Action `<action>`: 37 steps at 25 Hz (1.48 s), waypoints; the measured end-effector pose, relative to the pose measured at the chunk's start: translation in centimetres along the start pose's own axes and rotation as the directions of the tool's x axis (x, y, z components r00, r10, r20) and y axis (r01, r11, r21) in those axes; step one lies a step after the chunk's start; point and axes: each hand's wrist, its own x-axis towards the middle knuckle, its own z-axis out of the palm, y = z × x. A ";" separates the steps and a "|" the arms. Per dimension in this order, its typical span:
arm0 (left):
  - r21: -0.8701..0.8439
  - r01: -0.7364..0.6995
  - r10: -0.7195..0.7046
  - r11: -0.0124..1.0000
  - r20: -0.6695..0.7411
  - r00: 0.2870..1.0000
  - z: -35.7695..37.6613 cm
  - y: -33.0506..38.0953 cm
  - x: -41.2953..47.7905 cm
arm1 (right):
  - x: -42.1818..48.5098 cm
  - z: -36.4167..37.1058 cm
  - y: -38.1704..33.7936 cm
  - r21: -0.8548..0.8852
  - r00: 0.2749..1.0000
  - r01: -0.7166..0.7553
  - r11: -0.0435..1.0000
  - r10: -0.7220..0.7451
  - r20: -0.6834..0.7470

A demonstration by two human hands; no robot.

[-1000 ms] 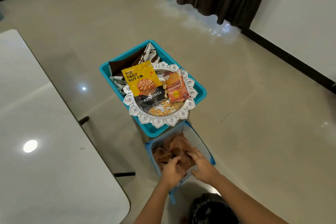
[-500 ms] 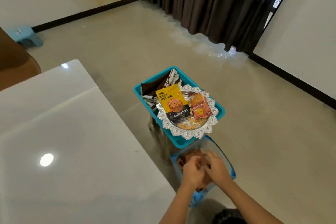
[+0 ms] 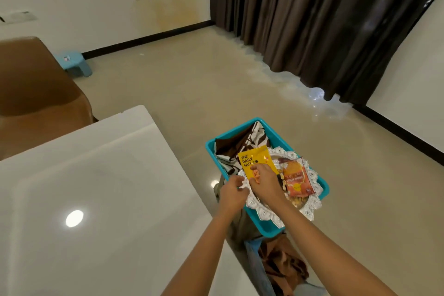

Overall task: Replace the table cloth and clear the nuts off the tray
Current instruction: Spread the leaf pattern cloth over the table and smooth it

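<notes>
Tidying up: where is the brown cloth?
In the head view, low right of centre, the brown cloth lies crumpled in the blue bin below the teal basket.

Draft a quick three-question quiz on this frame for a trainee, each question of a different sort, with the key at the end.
1. True or false: the silver tray sits on the white table.
2. Which item does the right hand partly cover? A) the orange packet B) the yellow almond packet C) the brown cloth
3. Fill in: the left hand grips the tray by its ____.
Key: 1 false, it rests on the teal bin; 2 B; 3 rim.
</notes>
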 end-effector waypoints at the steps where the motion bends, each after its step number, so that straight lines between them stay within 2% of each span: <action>1: 0.003 0.009 -0.009 1.000 -0.018 1.000 -0.6 0.3 1.8 | 2.3 0.3 -0.1 -0.040 0.999 0.018 0.999 -0.016 0.036; 5: -0.034 0.088 -0.091 0.996 -0.090 0.992 -1.6 0.8 9.3 | 12.1 2.6 -0.3 -0.142 0.977 0.152 0.978 -0.126 0.174; 8: -0.049 0.141 -0.146 0.989 -0.145 0.978 -2.0 -0.3 14.4 | 18.9 5.8 -0.1 -0.289 0.954 0.204 0.935 -0.123 0.274; 11: -0.070 0.222 -0.231 0.972 -0.163 0.959 -2.5 -2.2 18.7 | 24.5 9.9 1.3 -0.468 0.905 0.246 0.849 -0.028 0.424; 14: -0.098 0.283 -0.295 0.954 -0.158 0.942 -2.8 -4.4 21.7 | 28.1 13.6 3.3 -0.599 0.798 0.307 0.740 0.143 0.585; 16: -0.110 0.316 -0.330 0.942 -0.146 0.933 -2.9 -5.3 23.0 | 29.8 15.6 4.7 -0.642 0.747 0.362 0.676 0.202 0.634; 19: -0.107 0.361 -0.373 0.926 -0.130 0.918 -2.7 -6.3 23.9 | 31.4 18.0 5.7 -0.680 0.738 0.402 0.613 0.224 0.637; 22: -0.106 0.373 -0.385 0.922 -0.127 0.914 -2.7 -6.8 23.7 | 31.7 19.2 6.1 -0.712 0.802 0.444 0.544 0.112 0.586; 24: -0.105 0.362 -0.373 0.926 -0.124 0.920 -3.2 -6.8 23.2 | 32.2 18.3 5.5 -0.702 0.799 0.480 0.526 0.067 0.597; 29: -0.153 0.325 -0.340 0.933 -0.083 0.937 -6.0 -5.5 21.7 | 33.6 12.0 0.9 -0.713 0.810 0.492 0.500 0.038 0.586; 32: -0.171 0.258 -0.270 0.951 -0.050 0.962 -7.8 -3.3 20.0 | 33.1 6.9 -2.9 -0.727 0.831 0.489 0.482 -0.004 0.556; 35: -0.190 0.160 -0.177 0.969 -0.073 0.982 -9.8 -0.8 17.9 | 31.4 2.0 -7.8 -0.732 0.854 0.500 0.462 -0.126 0.504; 37: -0.207 0.095 -0.126 0.974 -0.141 0.982 -11.7 1.0 15.8 | 29.3 -1.0 -12.3 -0.719 0.860 0.509 0.472 -0.241 0.450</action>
